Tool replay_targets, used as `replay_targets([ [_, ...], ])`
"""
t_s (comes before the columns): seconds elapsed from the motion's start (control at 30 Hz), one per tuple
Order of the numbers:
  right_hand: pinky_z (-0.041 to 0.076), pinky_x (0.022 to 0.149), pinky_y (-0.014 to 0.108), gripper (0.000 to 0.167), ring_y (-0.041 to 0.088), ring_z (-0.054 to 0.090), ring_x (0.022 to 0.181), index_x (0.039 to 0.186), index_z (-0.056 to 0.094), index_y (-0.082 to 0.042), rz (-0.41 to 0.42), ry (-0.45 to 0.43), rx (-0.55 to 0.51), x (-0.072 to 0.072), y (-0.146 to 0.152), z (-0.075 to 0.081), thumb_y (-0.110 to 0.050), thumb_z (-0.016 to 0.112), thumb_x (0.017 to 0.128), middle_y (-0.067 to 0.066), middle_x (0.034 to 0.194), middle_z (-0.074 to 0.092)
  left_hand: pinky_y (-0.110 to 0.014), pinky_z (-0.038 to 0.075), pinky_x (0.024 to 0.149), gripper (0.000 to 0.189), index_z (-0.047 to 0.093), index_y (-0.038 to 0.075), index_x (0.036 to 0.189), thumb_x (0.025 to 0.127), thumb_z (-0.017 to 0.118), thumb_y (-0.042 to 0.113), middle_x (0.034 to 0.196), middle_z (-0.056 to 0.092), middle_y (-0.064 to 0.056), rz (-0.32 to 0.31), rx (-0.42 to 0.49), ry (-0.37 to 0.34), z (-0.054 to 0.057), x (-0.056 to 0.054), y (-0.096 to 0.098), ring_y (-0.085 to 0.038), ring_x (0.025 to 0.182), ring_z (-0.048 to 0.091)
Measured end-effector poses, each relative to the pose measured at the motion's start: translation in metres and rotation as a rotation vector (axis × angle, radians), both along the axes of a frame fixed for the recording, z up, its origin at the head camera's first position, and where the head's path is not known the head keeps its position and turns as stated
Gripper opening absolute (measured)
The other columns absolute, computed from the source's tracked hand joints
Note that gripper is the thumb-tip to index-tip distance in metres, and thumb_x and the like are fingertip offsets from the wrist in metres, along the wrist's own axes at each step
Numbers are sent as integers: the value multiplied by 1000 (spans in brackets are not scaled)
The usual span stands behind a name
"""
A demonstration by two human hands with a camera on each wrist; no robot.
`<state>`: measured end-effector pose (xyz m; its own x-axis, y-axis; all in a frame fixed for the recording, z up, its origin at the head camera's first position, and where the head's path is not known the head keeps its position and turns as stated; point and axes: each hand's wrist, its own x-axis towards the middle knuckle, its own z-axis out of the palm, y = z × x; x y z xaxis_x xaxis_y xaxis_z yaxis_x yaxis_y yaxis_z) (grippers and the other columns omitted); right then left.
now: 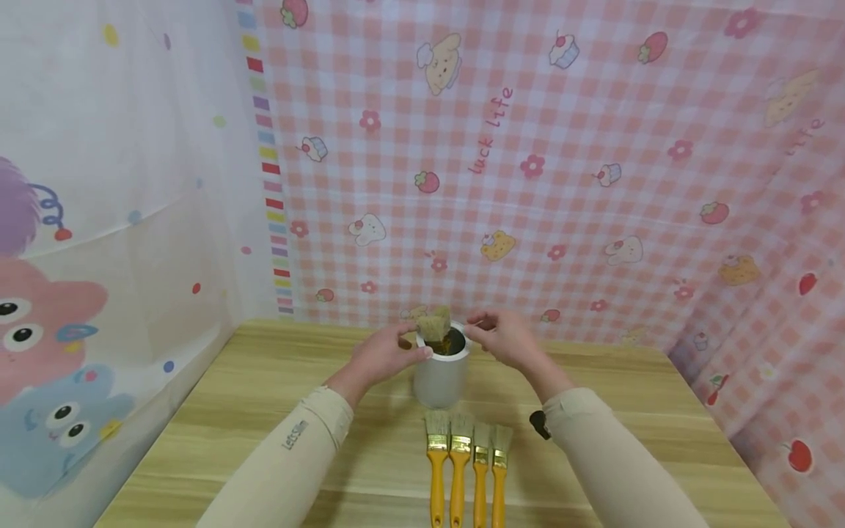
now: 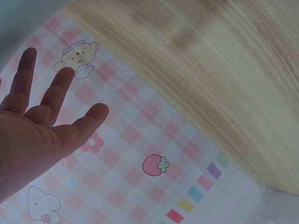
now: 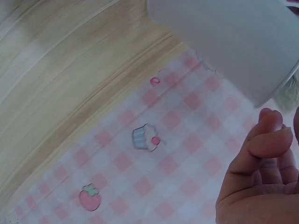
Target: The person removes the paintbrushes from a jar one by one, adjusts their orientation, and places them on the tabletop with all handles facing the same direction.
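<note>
A light grey cylindrical container [image 1: 441, 381] stands upright on the table [image 1: 277, 411], with paintbrushes [image 1: 433, 326] inside, pale bristles up past the rim. Their handles are hidden within. At the container's left rim is my left hand [image 1: 388, 353], thumb at the front edge, fingers near the bristles. In the left wrist view its fingers [image 2: 56, 95] are spread and extended. My right hand [image 1: 505, 337] is by the right rim. Its fingers bend loosely beside the container's mouth in the right wrist view, holding nothing.
Several paintbrushes [image 1: 459, 444] with yellow handles lie in a row in front of the container, bristles toward it. A pink checked cloth [image 1: 528, 205] hangs along the table's back edge. White printed cloth [image 1: 165, 169] hangs at the left.
</note>
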<state>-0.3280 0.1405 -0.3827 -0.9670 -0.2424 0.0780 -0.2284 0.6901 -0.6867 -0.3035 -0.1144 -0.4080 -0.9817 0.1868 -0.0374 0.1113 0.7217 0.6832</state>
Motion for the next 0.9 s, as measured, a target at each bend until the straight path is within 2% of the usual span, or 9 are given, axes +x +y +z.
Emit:
replay_targets([
  [0.17,64,86,43,38,28,75,107,128,76,-12,28,25,26,0,-18,-1,-39,76,101,11,119,79,-71,39,118,70,52,20,159,101,70,54,143,71,-16,-7,11,2,2,1,0,-37,134,67],
  [0.53,64,85,44,36,27,75,106,122,77,-10,53,64,94,2,-41,-4,-37,80,97,10,115,80,-70,41,117,71,51,21,160,101,69,56,141,72,-14,-12,6,-4,0,-1,0,-35,131,68],
  [0.63,63,80,41,30,24,75,100,113,77,-13,42,89,157,1,-47,-5,-38,81,96,8,111,80,-72,36,119,72,51,21,160,101,69,57,140,73,-12,-12,-1,-7,1,-1,1,-35,133,67],
  [0.77,57,67,34,24,18,70,82,97,74,-18,15,109,260,0,-55,-5,-41,81,96,2,98,78,-72,34,119,72,50,21,160,101,68,58,140,73,-11,-13,-3,-5,1,-2,1,-36,134,66],
  [0.9,48,58,29,26,15,62,70,86,68,-18,18,98,267,0,-57,-4,-38,80,97,-1,84,71,-71,36,119,71,51,21,160,101,68,56,139,73,-12,-8,1,-3,1,-2,0,-35,134,67],
])
